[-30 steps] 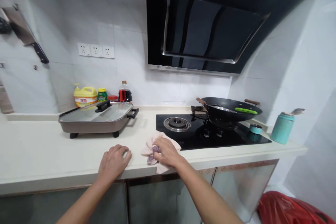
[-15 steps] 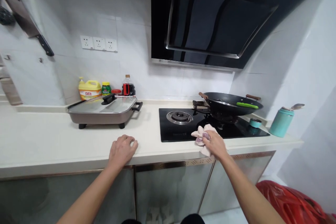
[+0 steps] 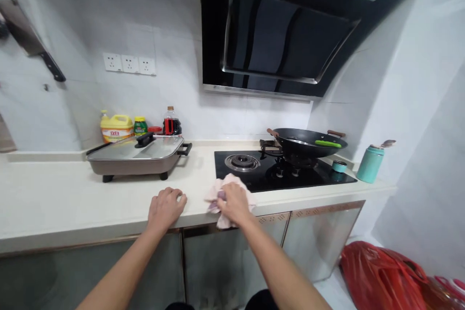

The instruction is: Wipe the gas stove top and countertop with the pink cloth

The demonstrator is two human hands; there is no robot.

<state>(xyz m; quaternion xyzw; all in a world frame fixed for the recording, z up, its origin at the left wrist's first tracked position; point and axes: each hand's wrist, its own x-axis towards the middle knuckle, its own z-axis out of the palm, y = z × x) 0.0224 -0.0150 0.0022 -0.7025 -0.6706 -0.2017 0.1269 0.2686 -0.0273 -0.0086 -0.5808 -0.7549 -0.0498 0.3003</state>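
My right hand (image 3: 234,203) is closed on a pink and purple cloth (image 3: 224,223) at the front left corner of the black gas stove (image 3: 269,183). The cloth lies bunched under the fingers, partly on the worktop and partly hanging over its front edge. My left hand (image 3: 167,207) rests palm down on the white worktop (image 3: 109,208), fingers loosely curved and thumb apart, with nothing seen in it. Behind that hand stands a brown electric pan (image 3: 134,167) with a glass lid.
A black wok (image 3: 307,143) with a green-handled utensil (image 3: 327,144) sits on the right burner. Beside the stove stands a teal flask (image 3: 370,164); its small cup (image 3: 339,166) is on the glass. Overhead hangs the range hood (image 3: 269,43). Red bags (image 3: 381,271) lie on the floor.
My right hand and the cloth have moved left along the stove's front edge to its left corner. My left hand stays in place on the worktop. The view has shifted slightly right.
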